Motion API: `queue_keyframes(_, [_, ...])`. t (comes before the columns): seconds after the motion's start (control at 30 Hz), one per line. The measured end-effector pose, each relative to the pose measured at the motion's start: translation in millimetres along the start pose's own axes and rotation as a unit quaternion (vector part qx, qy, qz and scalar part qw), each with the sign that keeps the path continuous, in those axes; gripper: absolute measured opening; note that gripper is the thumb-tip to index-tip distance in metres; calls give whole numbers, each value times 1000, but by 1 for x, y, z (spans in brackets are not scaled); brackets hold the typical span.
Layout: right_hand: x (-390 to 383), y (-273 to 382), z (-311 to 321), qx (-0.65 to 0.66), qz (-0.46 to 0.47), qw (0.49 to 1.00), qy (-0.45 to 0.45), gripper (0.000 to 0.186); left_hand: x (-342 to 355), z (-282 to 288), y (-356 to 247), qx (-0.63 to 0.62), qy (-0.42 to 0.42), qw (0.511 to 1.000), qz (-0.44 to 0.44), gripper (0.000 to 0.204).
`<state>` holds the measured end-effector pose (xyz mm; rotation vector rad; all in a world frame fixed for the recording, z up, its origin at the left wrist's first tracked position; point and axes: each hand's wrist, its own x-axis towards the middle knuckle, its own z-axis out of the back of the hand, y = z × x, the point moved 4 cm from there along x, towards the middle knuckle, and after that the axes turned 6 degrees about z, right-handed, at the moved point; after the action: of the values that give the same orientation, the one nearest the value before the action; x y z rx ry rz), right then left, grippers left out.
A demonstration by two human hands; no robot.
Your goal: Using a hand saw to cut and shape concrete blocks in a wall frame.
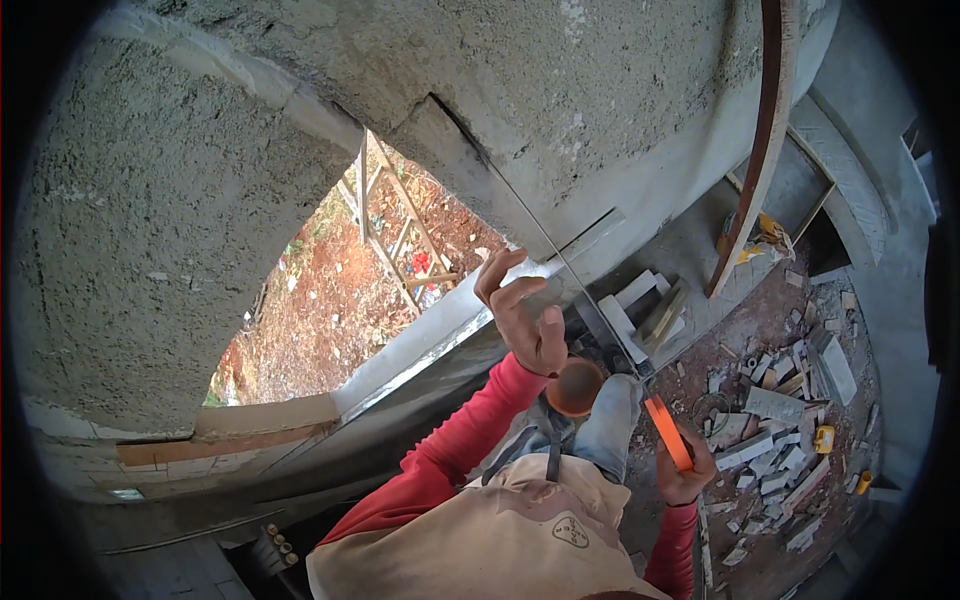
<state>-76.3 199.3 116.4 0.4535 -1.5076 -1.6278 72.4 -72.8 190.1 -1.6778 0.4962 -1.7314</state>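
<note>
Rough cement wall (150, 250), bright orange tool (668, 433) at right

Its grainy grey surface surrounds an angular opening (340, 290) onto red earth (300, 340). Beside it, the left hand (525, 315) is raised, fingers loosely curled, thumb spread apart. Next, a thin straight strip (555, 251) slants down toward the flat, narrow orange tool, its lower end clasped in the right hand (690, 475), beside a jeans-clad leg (610, 430). Jagged pale rubble (775, 455) lies farther right.

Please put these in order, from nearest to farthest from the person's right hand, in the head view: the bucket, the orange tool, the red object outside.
1. Orange tool: in the right hand.
2. Bucket: to the hand's left.
3. Red object: farther left, outside.
</note>
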Motion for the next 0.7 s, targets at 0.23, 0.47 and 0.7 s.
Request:
queue_keyframes(0.23, [6,15,9,-25,75,997,18,34,93,-46,-16,53,242,862,-442,32])
queue_keyframes(0.47, [-2,-27,-25,-14,102,995,-5,30,119,-52,-28,39,196,866,-458,38])
queue_keyframes(0.7, [13,1,-20,-73,145,984,67,27,119,-38,-1,2,189,888,-420,45])
